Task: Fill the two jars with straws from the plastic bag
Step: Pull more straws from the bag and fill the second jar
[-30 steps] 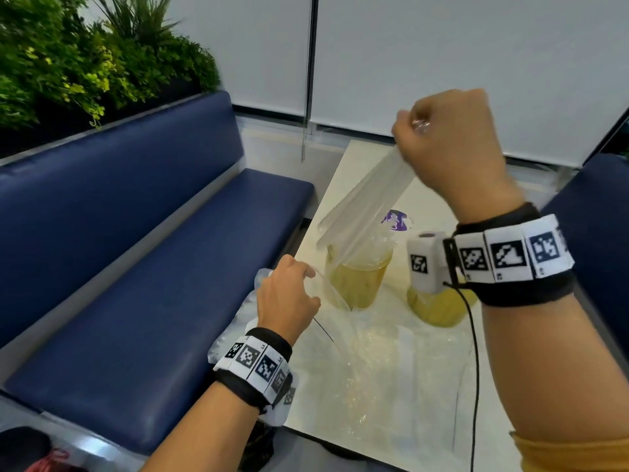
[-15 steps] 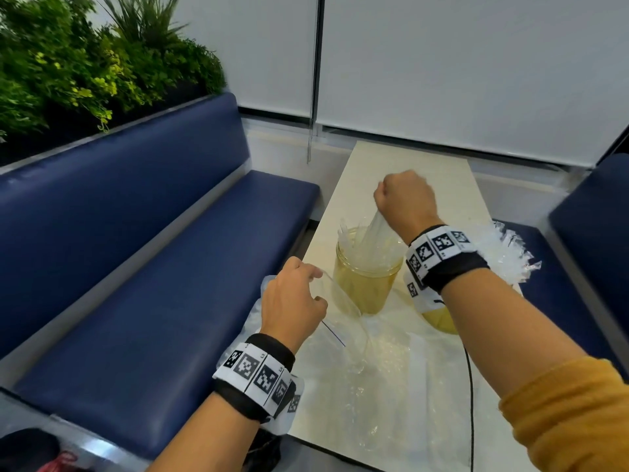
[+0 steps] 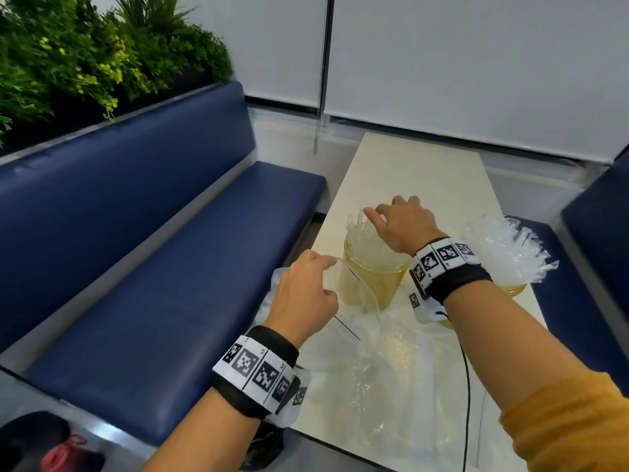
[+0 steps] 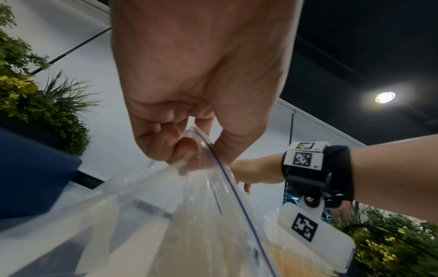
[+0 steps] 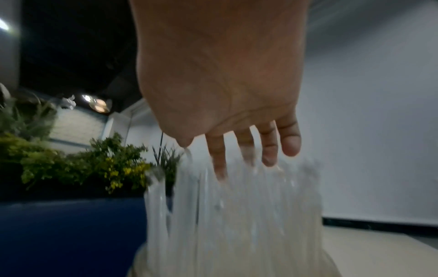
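Head view: the right hand (image 3: 406,224) hangs over the near jar (image 3: 374,274) on the desk (image 3: 418,172), fingers spread and relaxed, holding nothing, with the tips among the tops of the clear straws (image 3: 360,229) standing in that jar. The left hand (image 3: 306,294) pinches the upper edge of the plastic bag (image 3: 384,369), which lies crumpled across the near end of the desk and touches the near jar's side. A second jar (image 3: 510,287), further right and partly hidden behind the right wrist, is crammed with straws that fan out above its rim.

Left wrist view: the fingers (image 4: 166,142) and thumb curl round the bag's zip edge, marked by a thin blue line, and hold its mouth up. Pale straws show through the bag's film, so some are left inside. The right wrist and its marker band cross the background.

Right wrist view: the picture is blurred, but the open palm faces down and the straight fingertips (image 5: 270,150) touch the straw tops, which rise out of the jar below.

Judging by this, the step in hand is settling a bunch of straws into the near jar. The next move likely calls for the right hand to reach into the held-open bag, close on another bunch, and drop it upright into the near jar, which looks less full.
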The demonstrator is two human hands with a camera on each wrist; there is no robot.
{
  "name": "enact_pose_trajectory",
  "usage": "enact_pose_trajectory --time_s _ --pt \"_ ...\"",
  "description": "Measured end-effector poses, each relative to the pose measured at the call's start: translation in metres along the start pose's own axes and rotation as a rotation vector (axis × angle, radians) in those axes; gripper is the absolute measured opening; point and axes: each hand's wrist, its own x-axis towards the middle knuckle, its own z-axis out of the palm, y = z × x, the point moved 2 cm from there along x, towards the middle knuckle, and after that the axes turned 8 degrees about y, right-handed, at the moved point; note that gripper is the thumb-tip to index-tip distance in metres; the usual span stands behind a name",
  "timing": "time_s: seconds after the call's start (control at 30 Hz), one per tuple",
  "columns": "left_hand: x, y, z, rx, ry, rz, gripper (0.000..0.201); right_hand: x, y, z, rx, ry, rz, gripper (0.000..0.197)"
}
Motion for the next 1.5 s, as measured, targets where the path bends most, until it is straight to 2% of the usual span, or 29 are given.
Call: enact_pose_trajectory --time_s 0.1,0.13,0.17,0.2,0.3,0.37,0.5,0.6,0.67,0.97,1.1,1.23,1.4,1.5 --pt "0.001 0.005 0.001 0.003 -0.052 0.006 0.06 -0.018 -0.006 -0.035 0.071 0.244 0.023 0.045" --pt "0.002 0.007 0.001 0.008 -0.068 0.011 0.061 -0.028 -0.007 -0.044 0.147 0.269 0.038 0.041" --pt "0.002 0.009 0.0 0.017 -0.083 0.016 0.063 -0.038 -0.009 -0.049 0.243 0.213 0.055 0.04" --pt "0.002 0.011 0.0 0.028 -0.095 0.021 0.064 -0.049 -0.01 -0.05 0.355 0.08 0.065 0.038" --pt "0.001 0.016 0.0 0.066 -0.129 0.034 0.068 -0.081 -0.027 -0.028 0.562 -0.44 0.033 0.032" --pt "-0.002 0.021 0.001 0.075 -0.145 0.041 0.068 -0.092 -0.04 -0.003 0.504 -0.516 -0.077 0.029" --pt "-0.007 0.03 0.004 0.091 -0.149 0.075 0.069 -0.108 -0.058 0.036 0.303 -0.461 -0.152 0.035" --pt "-0.013 0.032 0.007 0.089 -0.146 0.084 0.068 -0.117 -0.065 0.049 0.067 -0.464 -0.199 0.038" --pt "-0.017 0.031 0.01 0.094 -0.142 0.086 0.066 -0.121 -0.068 0.052 0.012 -0.446 -0.213 0.037" --pt "-0.028 0.026 0.016 0.103 -0.11 0.081 0.066 -0.137 -0.066 0.063 0.05 -0.391 -0.172 0.031" --pt "-0.028 0.025 0.016 0.102 -0.077 0.086 0.066 -0.138 -0.06 0.054 0.113 -0.253 -0.14 0.037" --pt "-0.029 0.024 0.018 0.125 -0.056 0.103 0.063 -0.133 -0.051 0.048 0.215 -0.217 -0.111 0.045" --pt "-0.03 0.024 0.024 0.2 -0.038 0.113 0.077 -0.121 -0.04 0.026 0.324 -0.277 0.041 0.04" --pt "-0.029 0.025 0.029 0.243 -0.012 0.112 0.089 -0.114 -0.036 -0.004 0.323 -0.251 0.066 0.036"
